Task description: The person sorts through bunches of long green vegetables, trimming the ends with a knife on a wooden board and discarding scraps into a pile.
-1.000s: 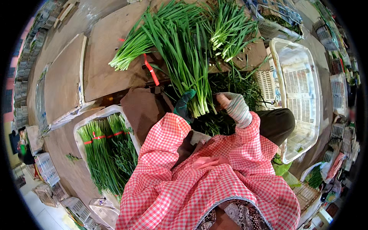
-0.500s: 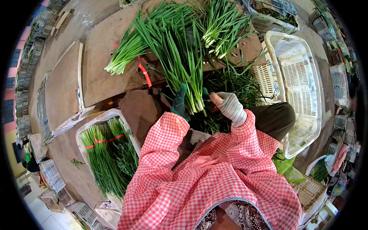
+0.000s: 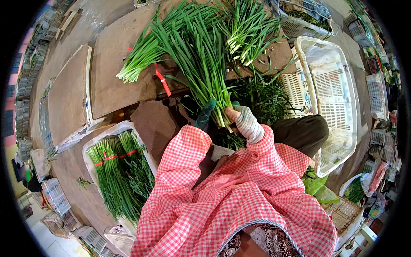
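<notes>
The left hand [image 3: 205, 115] grips the leafy bunch [image 3: 209, 75] near its pale ends, the right hand [image 3: 247, 121] pinching outer stems — a slack left hold could let stalks slip, and leaves overlapping the neighbouring pile [image 3: 147, 56] on the worktop [image 3: 112, 83] might tangle

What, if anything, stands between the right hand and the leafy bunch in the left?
Nothing visible blocks it: the right hand is at the lower end of the leafy bunch, apparently touching its stalks. The left hand grips alongside, leaving the pale stalk ends exposed.
</notes>
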`<state>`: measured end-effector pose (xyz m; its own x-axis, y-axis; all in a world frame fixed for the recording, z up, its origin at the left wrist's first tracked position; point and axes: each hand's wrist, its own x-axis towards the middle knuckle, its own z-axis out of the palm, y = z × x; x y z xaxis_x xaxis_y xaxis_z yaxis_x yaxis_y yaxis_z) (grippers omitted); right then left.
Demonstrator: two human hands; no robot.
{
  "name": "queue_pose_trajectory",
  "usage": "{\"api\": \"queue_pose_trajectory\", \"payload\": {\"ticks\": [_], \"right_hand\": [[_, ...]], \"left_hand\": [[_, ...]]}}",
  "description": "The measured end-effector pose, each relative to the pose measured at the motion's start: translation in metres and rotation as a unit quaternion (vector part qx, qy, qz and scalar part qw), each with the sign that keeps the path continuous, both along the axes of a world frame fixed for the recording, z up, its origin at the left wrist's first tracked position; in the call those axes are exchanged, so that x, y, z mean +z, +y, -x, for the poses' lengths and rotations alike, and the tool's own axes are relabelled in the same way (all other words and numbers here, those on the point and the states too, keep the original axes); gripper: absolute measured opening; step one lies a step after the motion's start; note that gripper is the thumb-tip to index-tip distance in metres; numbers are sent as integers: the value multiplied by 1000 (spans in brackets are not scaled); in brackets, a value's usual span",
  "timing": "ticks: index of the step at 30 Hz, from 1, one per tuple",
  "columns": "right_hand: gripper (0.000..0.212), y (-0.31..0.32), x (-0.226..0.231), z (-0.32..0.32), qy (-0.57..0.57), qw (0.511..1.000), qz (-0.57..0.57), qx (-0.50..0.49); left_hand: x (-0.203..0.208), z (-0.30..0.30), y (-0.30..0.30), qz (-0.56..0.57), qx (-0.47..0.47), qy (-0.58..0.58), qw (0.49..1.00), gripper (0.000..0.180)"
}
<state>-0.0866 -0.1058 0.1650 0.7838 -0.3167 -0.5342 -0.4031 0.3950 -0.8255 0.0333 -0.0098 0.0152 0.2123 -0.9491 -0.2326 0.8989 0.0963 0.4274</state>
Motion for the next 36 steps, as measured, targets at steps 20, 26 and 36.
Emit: {"api": "queue_pose_trajectory", "payload": {"ticks": [20,26,36], "right_hand": [[26,14,-3,5,95,958,137,234],[29,7,30,34,191,966,150,85],[23,5,4,-10,21,819,558,137]], "left_hand": [[103,12,-5,14,17,160,987,55],[70,4,-12,0,-22,171,985,48],[67,11,-23,-61,-27,140,988,41]]}}
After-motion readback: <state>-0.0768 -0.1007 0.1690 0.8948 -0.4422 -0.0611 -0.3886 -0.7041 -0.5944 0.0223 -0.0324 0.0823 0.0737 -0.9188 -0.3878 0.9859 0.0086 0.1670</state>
